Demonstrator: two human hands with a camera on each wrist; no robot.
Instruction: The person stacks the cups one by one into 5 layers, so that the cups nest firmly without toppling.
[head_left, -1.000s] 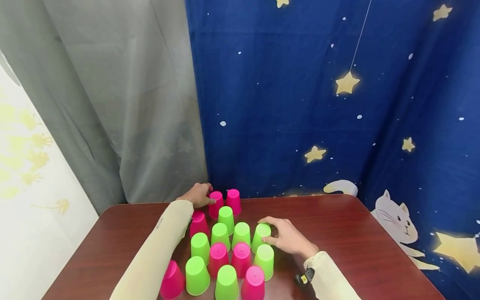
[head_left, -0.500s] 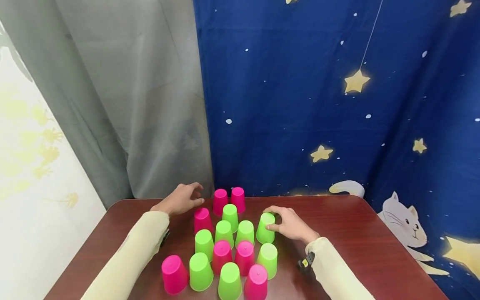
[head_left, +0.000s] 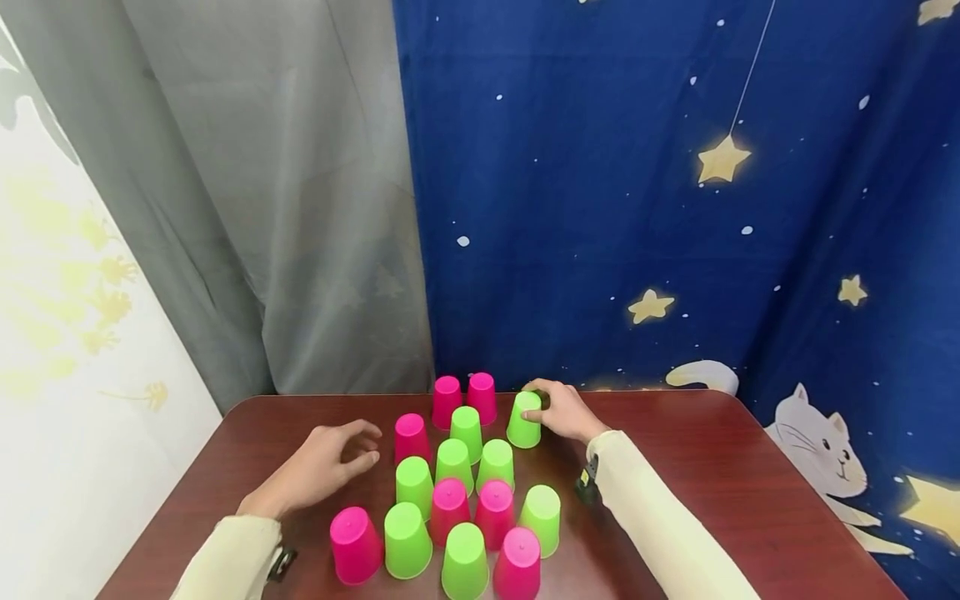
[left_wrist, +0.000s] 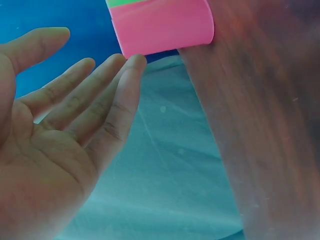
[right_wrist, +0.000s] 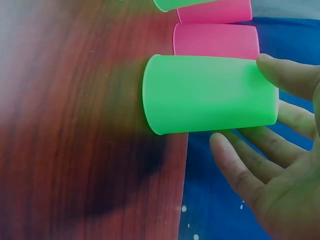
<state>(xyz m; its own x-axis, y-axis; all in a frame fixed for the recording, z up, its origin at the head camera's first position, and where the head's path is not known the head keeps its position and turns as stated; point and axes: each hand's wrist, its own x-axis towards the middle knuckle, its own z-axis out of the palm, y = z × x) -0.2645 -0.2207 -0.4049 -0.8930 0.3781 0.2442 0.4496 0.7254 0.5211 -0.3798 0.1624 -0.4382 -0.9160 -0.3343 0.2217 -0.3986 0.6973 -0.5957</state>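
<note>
My right hand (head_left: pixel 564 410) grips an upside-down green cup (head_left: pixel 522 422) near its closed end, toward the back of the table. In the right wrist view the thumb lies against one side of that green cup (right_wrist: pixel 210 95), with the fingers along the other side; pink cups (right_wrist: pixel 217 39) show just past it. Nothing is in my left hand (head_left: pixel 318 467), its fingers relaxed, left of a pink cup (head_left: pixel 411 439). The left wrist view has the palm turned to the camera, with a pink cup (left_wrist: pixel 162 27) beyond the fingertips.
More green and pink cups stand upside down in the middle of the table (head_left: pixel 675 483), reaching from a back pink pair (head_left: pixel 482 398) to a front pink cup (head_left: pixel 517 563). A grey curtain (head_left: pixel 337 208) and a blue starry curtain (head_left: pixel 562 208) hang behind.
My right hand has carried the green cup from the right of the group to the back, beside the pink pair. My left hand has let go of a back pink cup and drawn back toward me.
</note>
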